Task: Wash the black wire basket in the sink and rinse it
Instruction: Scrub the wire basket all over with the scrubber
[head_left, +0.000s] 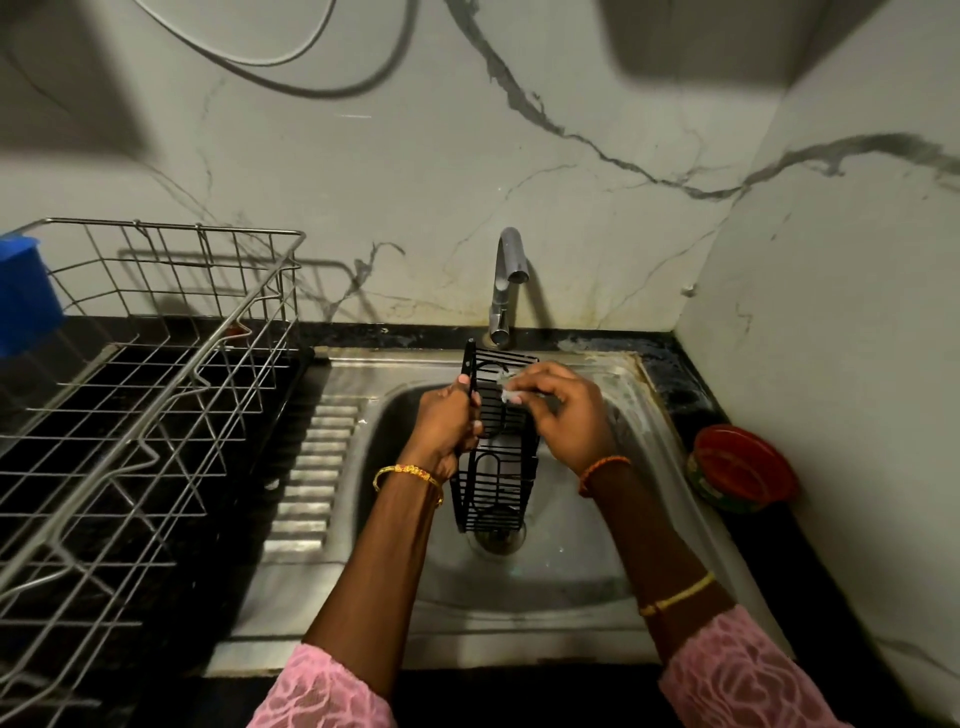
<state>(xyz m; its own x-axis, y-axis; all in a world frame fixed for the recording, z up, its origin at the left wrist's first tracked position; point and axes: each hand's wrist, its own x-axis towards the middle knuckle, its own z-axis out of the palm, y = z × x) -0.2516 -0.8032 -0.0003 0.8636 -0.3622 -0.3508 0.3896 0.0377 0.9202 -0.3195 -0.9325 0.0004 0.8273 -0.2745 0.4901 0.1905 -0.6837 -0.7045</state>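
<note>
My left hand (448, 415) has its fingers curled round the left edge of the black wire basket (496, 447), thumb up near the top rim, gripping it. My right hand (563, 413) has fingertips bent and pinching a small pale, wet-looking scrubber (511, 392) against the basket's upper wires; what it is made of I cannot tell. The two hands sit just beside each other, with the basket between them.

The basket stands on end, long axis running away from my fingers toward me, its lower end down at the drain (497, 538). Its upper end reaches just under the tap (506, 286), which stands beyond my fingertips against the marble wall. I see no clear stream of water from the spout.

All of this hangs over the steel sink (571, 582). Left of my left hand lies the ribbed draining board (311, 467), and further left a large steel dish rack (156, 389) on the black counter, with a blue container (23, 291) at its far left corner. Right of my right hand, past the sink rim, a red round tub (743, 467) sits on the counter by the side wall.
</note>
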